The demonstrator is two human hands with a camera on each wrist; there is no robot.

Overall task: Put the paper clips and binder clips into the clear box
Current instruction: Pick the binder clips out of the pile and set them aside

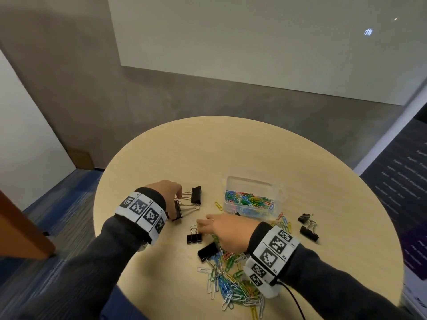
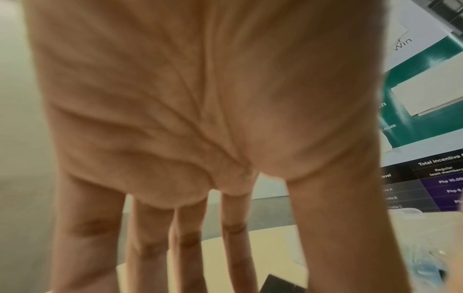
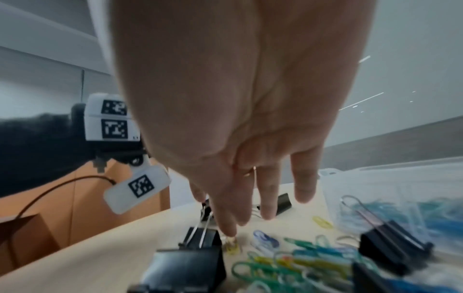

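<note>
The clear box [image 1: 254,199] already holds a layer of coloured paper clips, yet a heap [image 1: 233,285] and six black binder clips lie outside it, my left hand [image 1: 167,195] pinching one [image 1: 177,210], my right hand [image 1: 225,232] reaching flat-fingered toward another [image 1: 194,236].

My worktop [image 1: 161,153] is a pale, creamy wood tone. The binder clips [image 1: 196,194] are black with silvery wire handles. The loose paper clips [image 1: 231,280] mix green, blue, yellow, white and a little red, and the ones in the clear box [image 1: 251,183] show the same colours through its colourless walls. One yellow paper clip [image 1: 218,206] lies by itself. My sleeves [image 1: 97,250] are dark charcoal, and both wristbands [image 1: 143,210] are white with black square-patterned markers. A thin gold ring [image 3: 250,171] sits on one finger. The floor [image 1: 57,204] is streaked blue and grey, the wall [image 1: 92,88] grey.
</note>
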